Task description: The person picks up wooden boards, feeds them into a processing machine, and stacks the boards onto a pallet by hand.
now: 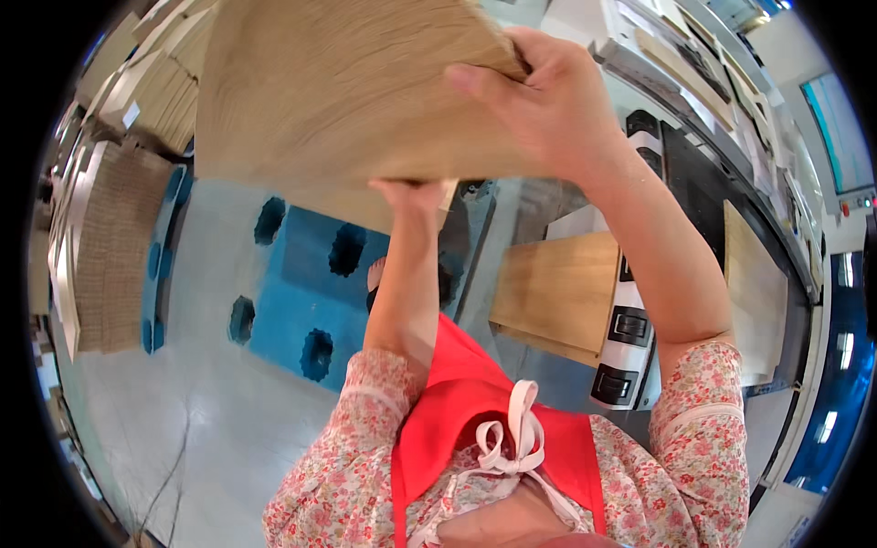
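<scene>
A large wood-grain board (347, 91) is held up in front of me, tilted, filling the upper middle of the head view. My right hand (557, 105) is closed on its right edge, with the thumb lying on the face turned toward me. At the lower edge, my left hand (411, 194) grips the board from underneath; most of its fingers are hidden behind it. Below the board, part of another wooden panel (352, 208) shows above a blue plastic pallet (297, 283) with dark holes.
To the left, a stack of boards (119, 247) stands on a blue pallet (160, 265), with more boards (155, 96) beyond. On the right, wooden panels (557, 283) lie beside a machine's white rail (630, 324). Another panel (754, 292) rests farther right. Grey floor (206, 393) extends at lower left.
</scene>
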`<state>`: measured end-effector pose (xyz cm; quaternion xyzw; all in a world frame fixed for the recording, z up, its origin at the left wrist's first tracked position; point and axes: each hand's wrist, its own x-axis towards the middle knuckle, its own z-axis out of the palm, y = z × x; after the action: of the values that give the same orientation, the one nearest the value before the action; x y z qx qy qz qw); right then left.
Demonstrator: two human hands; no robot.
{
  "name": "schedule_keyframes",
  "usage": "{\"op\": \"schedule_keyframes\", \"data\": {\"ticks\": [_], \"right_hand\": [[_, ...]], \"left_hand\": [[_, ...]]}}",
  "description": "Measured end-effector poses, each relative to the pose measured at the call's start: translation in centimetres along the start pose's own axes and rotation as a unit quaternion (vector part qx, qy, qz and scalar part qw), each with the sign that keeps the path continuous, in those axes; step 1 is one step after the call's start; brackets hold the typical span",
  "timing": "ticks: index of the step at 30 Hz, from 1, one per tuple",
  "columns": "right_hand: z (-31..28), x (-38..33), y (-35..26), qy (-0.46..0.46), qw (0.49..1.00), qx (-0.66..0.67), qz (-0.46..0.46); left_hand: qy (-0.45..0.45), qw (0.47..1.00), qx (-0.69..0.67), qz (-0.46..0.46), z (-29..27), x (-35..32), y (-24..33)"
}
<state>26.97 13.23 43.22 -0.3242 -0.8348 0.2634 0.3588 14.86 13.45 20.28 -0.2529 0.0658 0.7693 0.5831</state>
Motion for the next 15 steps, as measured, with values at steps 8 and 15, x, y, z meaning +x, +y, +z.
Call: {"op": "schedule_keyframes", "data": {"ticks": [8,15], "right_hand": [[-10.1,-5.1,4.3,0.154,0.929,0.255,0.218],[-15.8,-14.7,5.9,0.187,0.888,0.237,0.346]], "left_hand": [[-0.208,0.897,0.3,0.251,-5.3,-8.5,19.9],[-0.139,0.827,0.422,0.345,-0.3,-15.9,19.7]]}}
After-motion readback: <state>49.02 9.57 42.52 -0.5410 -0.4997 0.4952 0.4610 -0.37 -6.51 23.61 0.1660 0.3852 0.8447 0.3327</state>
